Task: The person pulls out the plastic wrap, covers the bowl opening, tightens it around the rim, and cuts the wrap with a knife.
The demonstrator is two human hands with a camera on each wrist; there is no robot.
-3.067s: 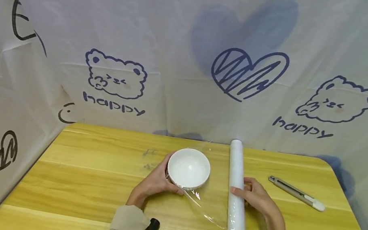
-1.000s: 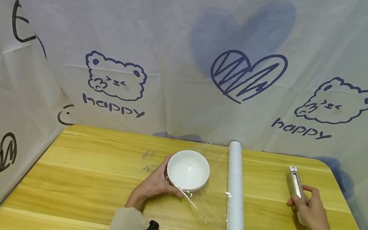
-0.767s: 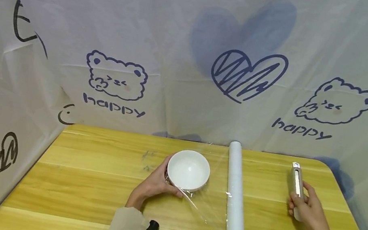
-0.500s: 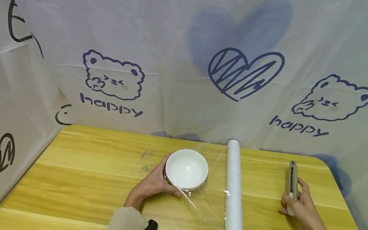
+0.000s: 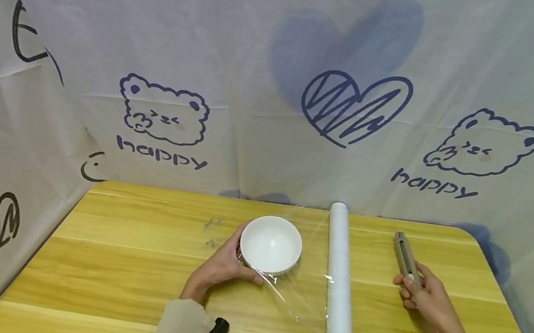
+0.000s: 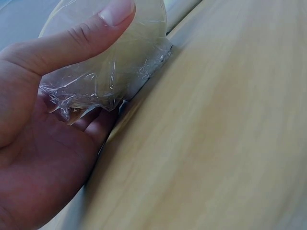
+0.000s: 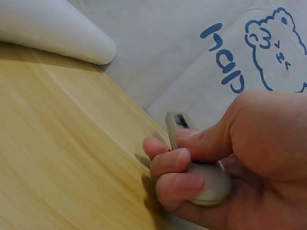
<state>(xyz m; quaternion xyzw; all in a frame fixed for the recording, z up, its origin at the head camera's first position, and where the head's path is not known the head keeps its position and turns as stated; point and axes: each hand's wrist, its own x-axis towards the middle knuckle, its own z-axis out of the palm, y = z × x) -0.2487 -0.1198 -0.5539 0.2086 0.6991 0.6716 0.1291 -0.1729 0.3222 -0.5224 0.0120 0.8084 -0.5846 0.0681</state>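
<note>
A white bowl (image 5: 271,245) stands at the middle of the table, and my left hand (image 5: 224,263) grips its left side with the thumb along the front. Clear cling film (image 6: 103,81) is crumpled round the bowl in the left wrist view. From the bowl the film stretches across to a white cling film roll (image 5: 339,286) lying to its right. My right hand (image 5: 428,299) holds a grey utility knife (image 5: 406,256), its front end pointing away and slightly left. In the right wrist view my thumb lies on top of the utility knife (image 7: 208,184) and the fingers curl round it.
The wooden table (image 5: 119,271) runs back to a white cloth (image 5: 262,70) printed with hearts and bears. More cloth hangs along the left and right sides. Small dark marks (image 5: 212,231) show on the table left of the bowl.
My right hand has let go of the cling film roll, picked up the utility knife from the table, turned it, and moved it left towards the roll. My left hand stays on the bowl.
</note>
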